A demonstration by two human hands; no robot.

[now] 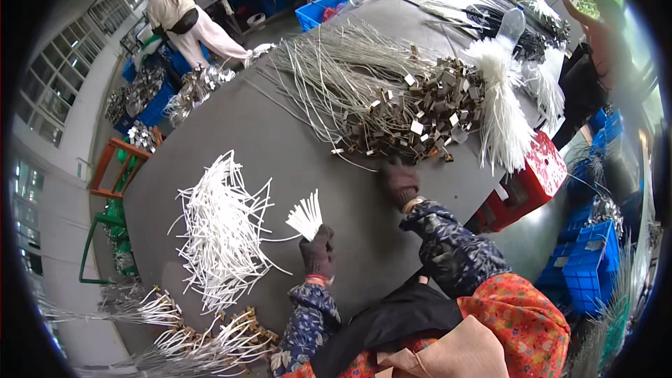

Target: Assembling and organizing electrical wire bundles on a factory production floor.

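Observation:
My left hand (319,253), in a dark knitted glove, is closed round a fanned bunch of short white tubes (305,217). Beside it on the grey table (336,294) lies a loose heap of similar white tubes (220,231), one or two of them reaching toward the hand. My right hand (400,183), gloved the same way, is at the near edge of a big pile of small metal-cased parts (420,115) with long pale wires (329,63) trailing to the far left. Its fingertips are hidden against the parts, so their grip does not show.
Tied white bundles (500,105) and a clear plastic bottle (512,24) stand at the right. A red stool (528,175) and blue crates (591,259) sit beyond that edge. Finished-looking wire bunches (217,343) lie near left. Another person (178,10) bends over far left.

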